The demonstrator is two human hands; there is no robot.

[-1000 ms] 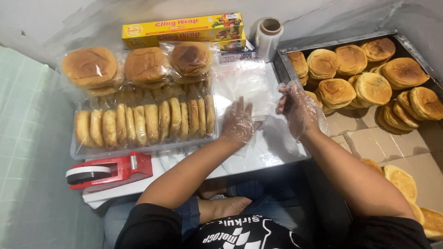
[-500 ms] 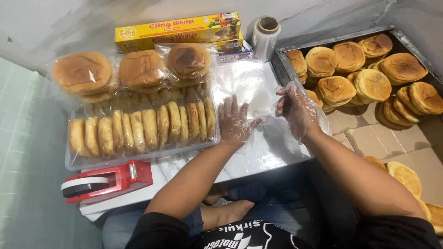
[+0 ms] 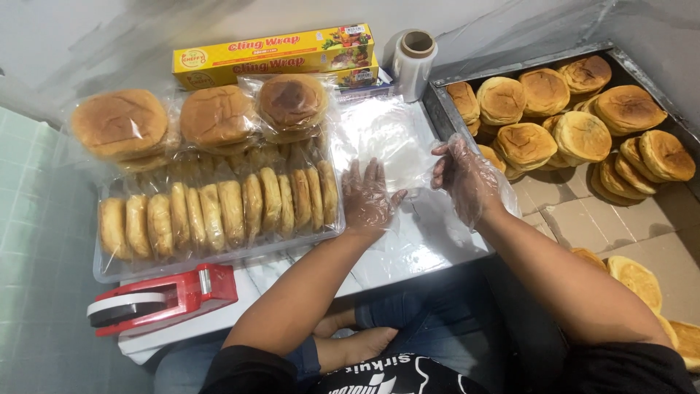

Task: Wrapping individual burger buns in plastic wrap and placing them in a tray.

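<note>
Your left hand [image 3: 369,195] lies flat and open on the clear plastic bag [image 3: 383,138]; keep it pinned. Your right hand [image 3: 467,175] pinches the bag's edge, so lift gently to open it.

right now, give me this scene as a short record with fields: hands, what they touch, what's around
left hand: left hand, in a clear glove, laid flat on the clear plastic sheet
right hand: right hand, gloved, fingers pinching the sheet's right edge
surface: white table
left of hands: clear tray of wrapped buns, stood on edge; three wrapped buns behind it
front left: red tape dispenser
back: yellow wrap box, roll of film
right: metal tray of bare buns
</note>
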